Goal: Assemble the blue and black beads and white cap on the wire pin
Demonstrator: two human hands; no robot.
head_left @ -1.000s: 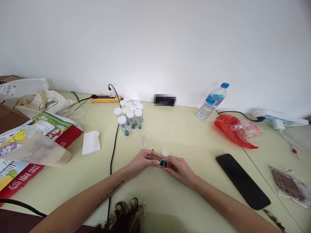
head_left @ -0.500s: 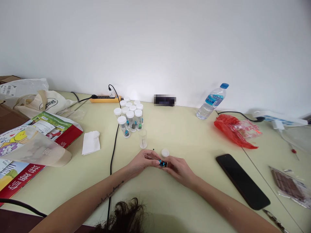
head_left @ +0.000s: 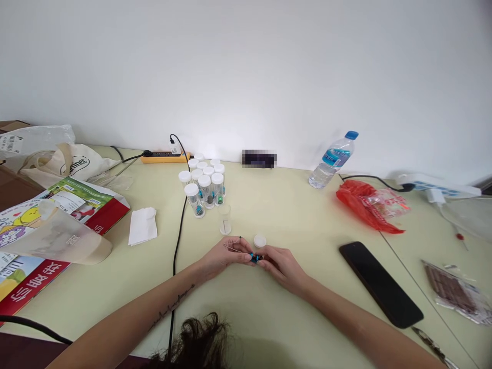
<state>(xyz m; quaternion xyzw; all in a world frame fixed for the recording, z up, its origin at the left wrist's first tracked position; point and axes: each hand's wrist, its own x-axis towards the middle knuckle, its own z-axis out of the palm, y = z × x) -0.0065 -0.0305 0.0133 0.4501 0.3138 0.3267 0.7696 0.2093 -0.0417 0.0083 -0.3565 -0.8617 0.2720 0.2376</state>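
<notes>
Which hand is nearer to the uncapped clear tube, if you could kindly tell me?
Left: the left hand is just in front of the uncapped clear tube; the right hand is farther away, forward and to its right.

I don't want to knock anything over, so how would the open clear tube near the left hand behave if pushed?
The open clear tube would probably tip easily, standing tall on a narrow base. Being cylindrical, it might then roll. Its thin-looking, see-through sides suggest it's fairly light.
</notes>
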